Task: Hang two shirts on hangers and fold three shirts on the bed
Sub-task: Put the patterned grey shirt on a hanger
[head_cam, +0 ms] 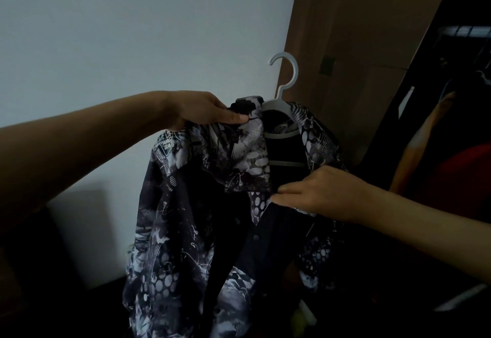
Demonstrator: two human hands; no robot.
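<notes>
Shirt: patterned shirt (212, 205) is draping over the white hanger (281, 114), centre frame.
Left hand (202, 110): pinching the collar at ten o'clock.
Right hand (316, 191): gripping the front placket at four o'clock.
Risk: uneven tugging is likely slipping a shoulder off the hanger.

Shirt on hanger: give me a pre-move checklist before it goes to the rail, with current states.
1. Hanger inside shirt: ok, its white bars show in the open neck.
2. Hook free of cloth: ok, it stands clear above the collar.
3. Left hand grip: ok, it pinches the collar and shoulder.
4. Right hand grip: ok, fingers hold the front edge near the placket.
5. Both shoulders seated on the hanger: cannot tell, the near shoulder looks bunched and the far one is partly hidden.
6. Front buttoned: not ok, the front hangs open below the collar.
</notes>
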